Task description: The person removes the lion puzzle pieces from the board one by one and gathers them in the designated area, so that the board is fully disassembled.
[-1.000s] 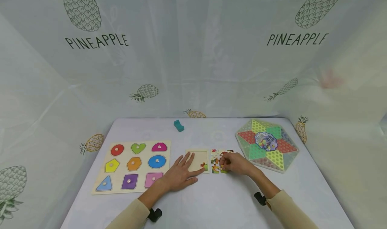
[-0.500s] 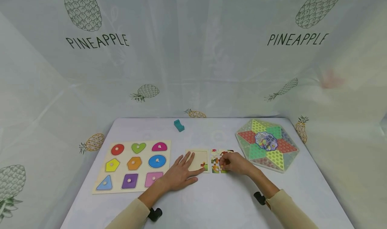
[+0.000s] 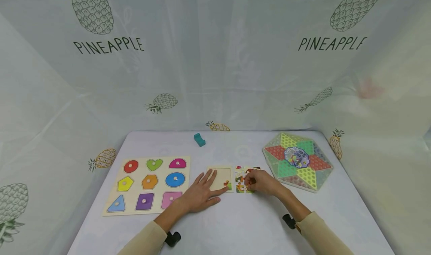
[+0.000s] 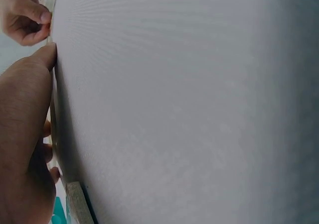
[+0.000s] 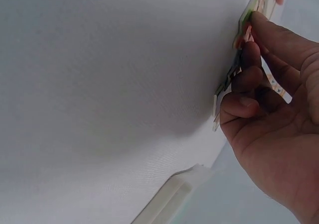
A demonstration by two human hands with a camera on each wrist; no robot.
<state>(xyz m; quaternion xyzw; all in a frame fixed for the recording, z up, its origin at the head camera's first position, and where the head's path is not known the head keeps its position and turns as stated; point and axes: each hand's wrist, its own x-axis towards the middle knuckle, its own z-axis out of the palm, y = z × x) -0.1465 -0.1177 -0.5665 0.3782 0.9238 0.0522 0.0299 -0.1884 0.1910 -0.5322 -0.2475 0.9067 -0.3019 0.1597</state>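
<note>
My left hand lies with its fingers spread on a small wooden puzzle tray. One jigsaw piece with a picture on it sits in the tray's lower right corner, by the index fingertip. Just right of the tray is a block of colourful jigsaw pieces, partly covered by my right hand. That hand has its fingers curled, and thumb and index finger pinch a puzzle piece at the block's edge in the right wrist view. The left wrist view has my left hand low along the tabletop.
A wooden shape board with knobbed pieces lies at the left, partly under the left forearm. A hexagonal Chinese checkers board is at the right. A small teal block stands near the back edge. Pineapple-print curtain surrounds the white table.
</note>
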